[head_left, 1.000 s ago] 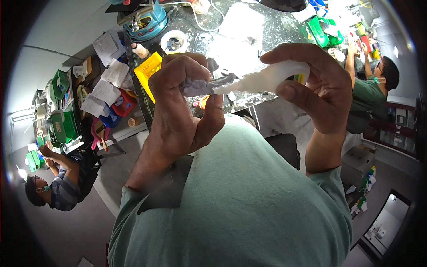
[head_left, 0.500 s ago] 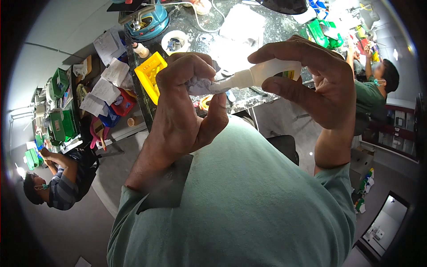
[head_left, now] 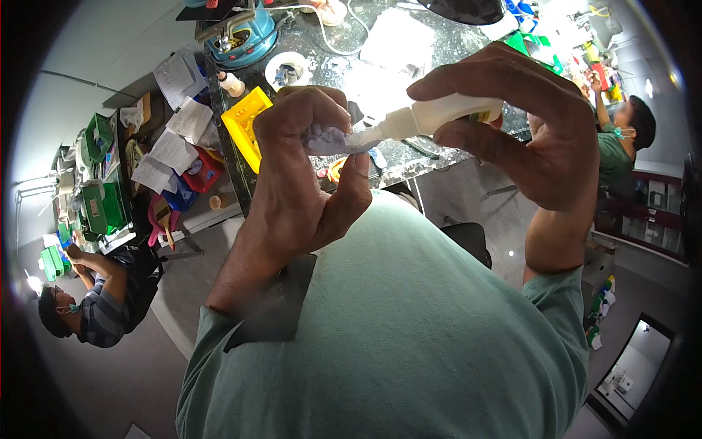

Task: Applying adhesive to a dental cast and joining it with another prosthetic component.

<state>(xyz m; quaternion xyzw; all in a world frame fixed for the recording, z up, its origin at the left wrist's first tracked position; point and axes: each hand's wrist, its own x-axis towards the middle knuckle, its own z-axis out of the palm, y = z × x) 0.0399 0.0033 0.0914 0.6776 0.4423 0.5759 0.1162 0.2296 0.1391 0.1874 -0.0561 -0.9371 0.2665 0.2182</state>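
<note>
In front of my chest, my left hand (head_left: pixel 292 168) pinches a small, lumpy, pale grey-lilac piece (head_left: pixel 325 141) between thumb and fingers. Much of that piece is hidden by the fingers, and I cannot make out its kind. My right hand (head_left: pixel 534 128) grips a whitish squeeze bottle (head_left: pixel 442 115) between thumb and forefinger. It lies nearly level, its tapered nozzle toward my left hand. The nozzle's tip meets or nearly meets the piece beside my left thumb; whether they touch I cannot tell.
Beyond my hands is a dark, stained bench (head_left: pixel 333 73) with a yellow tray (head_left: pixel 245 121), white bowl (head_left: pixel 287 69), small bottle (head_left: pixel 231 83) and blue machine (head_left: pixel 245 40). Papers and bins (head_left: pixel 201 172) stand left. One person (head_left: pixel 110 300) sits at the left, another (head_left: pixel 618 146) at the right.
My right hand has shifted slightly to the right and turned, raising the bottle's rear end a little. My left hand with the lumpy piece has barely moved.
</note>
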